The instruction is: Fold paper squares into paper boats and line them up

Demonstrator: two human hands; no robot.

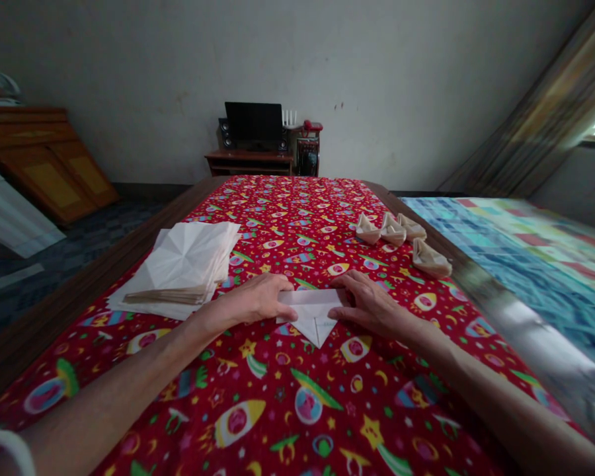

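Note:
A folded sheet of white paper (311, 305) lies on the red patterned cloth in front of me, its triangular point toward me and a straight folded edge on the far side. My left hand (268, 297) grips its left end between thumb and fingers. At the right end, my right hand (361, 301) pinches the paper, the thumb on top. Left of my hands is a stack of creased white paper sheets (183, 251), with a bundle of narrow folded strips (166, 295) on its near part. Several folded paper boat-like shapes (393, 230) stand at the right.
The red cloth (277, 390) with rockets and stars covers a long wooden table (133, 264). Beyond it are a monitor (254, 121) and a red telephone (312, 125). A bed (515, 244) with a coloured cover runs along the right; a wooden cabinet (54, 172) stands left.

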